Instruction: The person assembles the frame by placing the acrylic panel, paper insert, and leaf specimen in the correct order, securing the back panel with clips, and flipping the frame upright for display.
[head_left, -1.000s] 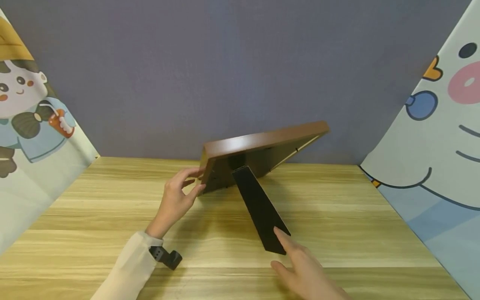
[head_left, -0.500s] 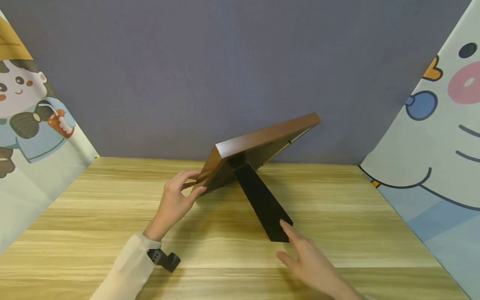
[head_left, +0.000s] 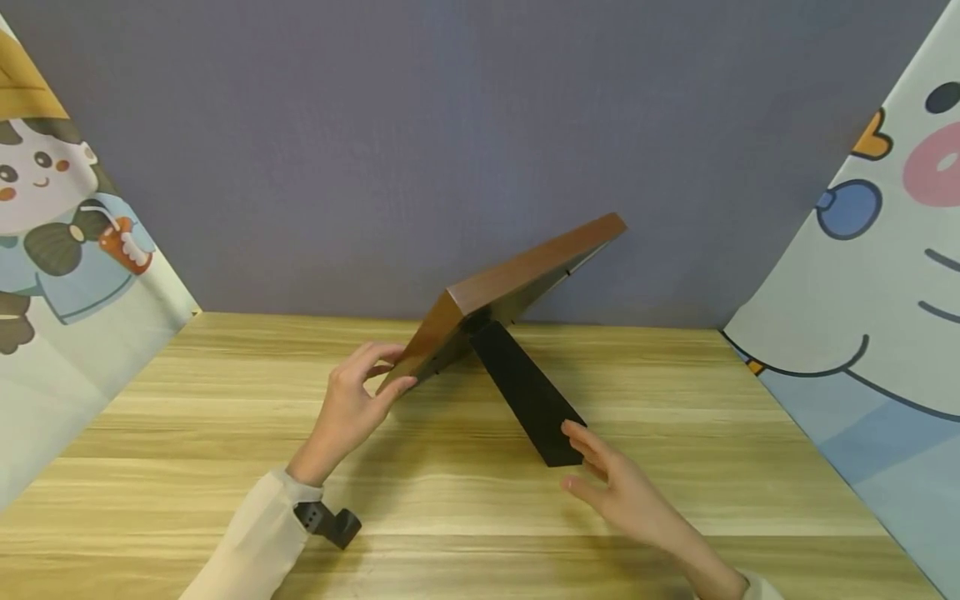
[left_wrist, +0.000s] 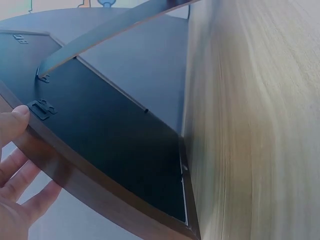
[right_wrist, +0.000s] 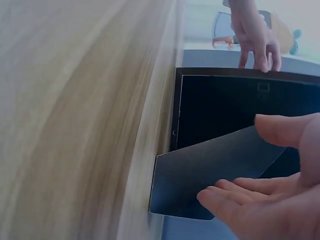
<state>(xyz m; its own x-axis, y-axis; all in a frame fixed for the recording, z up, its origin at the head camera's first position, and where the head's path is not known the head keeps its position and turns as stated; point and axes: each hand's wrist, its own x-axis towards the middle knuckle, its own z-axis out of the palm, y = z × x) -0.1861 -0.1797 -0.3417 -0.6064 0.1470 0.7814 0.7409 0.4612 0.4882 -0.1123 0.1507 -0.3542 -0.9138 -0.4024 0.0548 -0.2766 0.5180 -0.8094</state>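
A picture frame (head_left: 536,262) with a brown border and black back leans on the table, its back toward me and turned at an angle. My left hand (head_left: 352,408) holds its left side edge, thumb on the back and fingers around the outer side; the left wrist view shows this thumb (left_wrist: 14,120) near a metal hanger (left_wrist: 42,109). From the back slants a black easel leg (head_left: 525,392), its foot toward me. My right hand (head_left: 626,492) is at the leg's lower end, fingers extended and fingertips right at its right edge, thumb apart below. The frame's front is hidden.
A wood-grain table (head_left: 225,417) carries the frame. Behind it stands a grey-blue wall panel (head_left: 375,150). Cartoon-printed panels rise at the left (head_left: 90,333) and right (head_left: 840,317). A black wrist camera (head_left: 330,523) sits on the left sleeve.
The picture frame has swivelled, its right end moving back and leftward and its near top corner shifting right. Its leg's foot has moved away from me, and my right hand has moved forward with it.
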